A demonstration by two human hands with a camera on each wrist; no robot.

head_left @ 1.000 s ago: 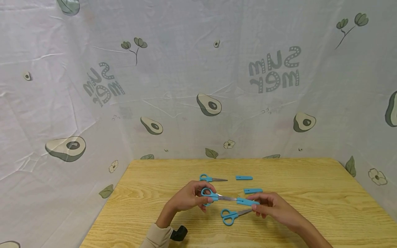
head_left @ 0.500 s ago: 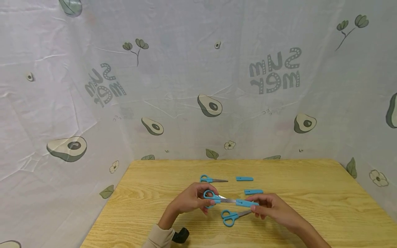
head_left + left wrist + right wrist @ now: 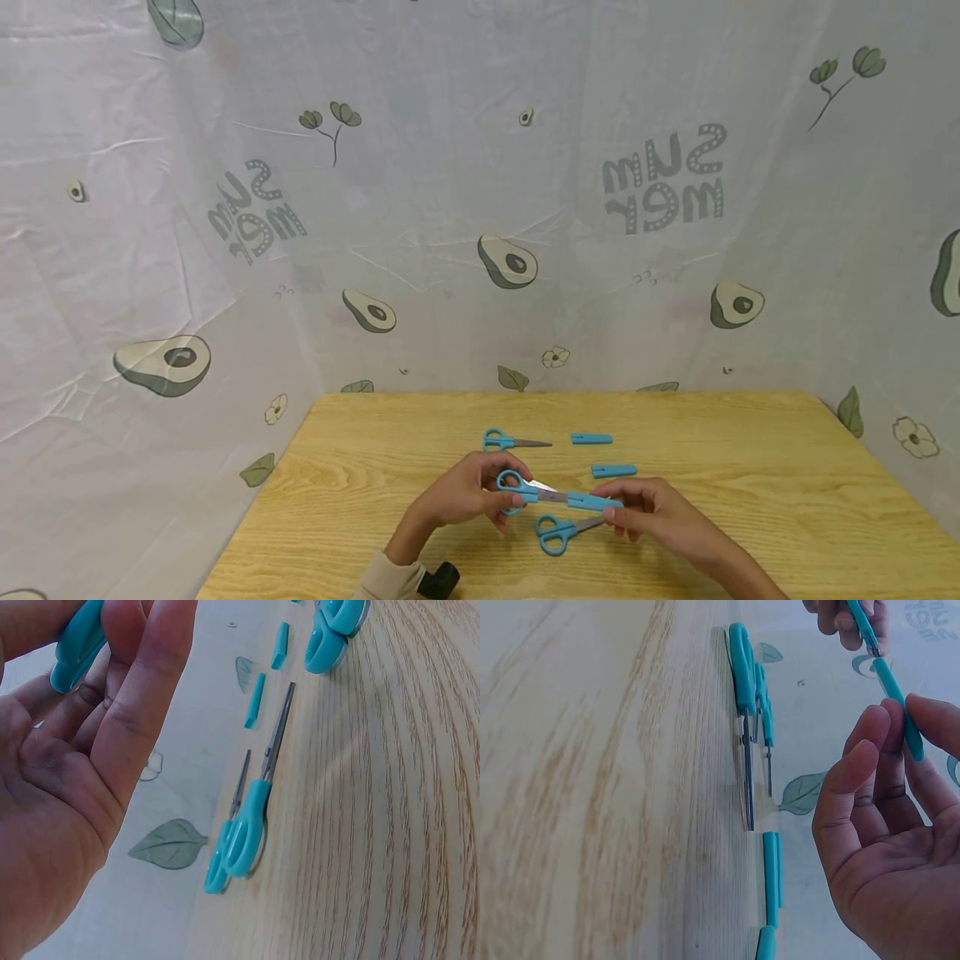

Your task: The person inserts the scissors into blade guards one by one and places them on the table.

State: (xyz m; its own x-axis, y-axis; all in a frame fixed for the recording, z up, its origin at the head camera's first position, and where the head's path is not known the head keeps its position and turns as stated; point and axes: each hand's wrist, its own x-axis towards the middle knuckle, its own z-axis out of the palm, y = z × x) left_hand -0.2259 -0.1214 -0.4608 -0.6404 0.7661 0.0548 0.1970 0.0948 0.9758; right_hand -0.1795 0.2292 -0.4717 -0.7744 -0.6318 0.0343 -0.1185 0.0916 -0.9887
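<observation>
In the head view my left hand (image 3: 480, 492) pinches a pair of scissors (image 3: 517, 485) by its light-blue handles, blades pointing right. My right hand (image 3: 663, 517) holds a light-blue blade cap (image 3: 592, 502) between thumb and fingers. Part of the blades sits inside the cap, while a short metal stretch shows between cap and handles. Below them, a second pair of scissors (image 3: 555, 533) lies on the table, its tip hidden by the right hand. The right wrist view shows the held cap (image 3: 892, 697) lined up with the held scissors (image 3: 864, 626).
Farther back lie another pair of scissors (image 3: 516, 441) and two loose caps (image 3: 592, 438). The left wrist view shows one more pair of scissors (image 3: 251, 825) on the wooden table (image 3: 390, 425), mostly hidden by the left hand in the head view. A printed curtain (image 3: 450, 167) hangs behind.
My hands have drawn closer together. The held scissors have moved right, deeper into the cap, so less blade shows. The head view has tilted slightly up.
</observation>
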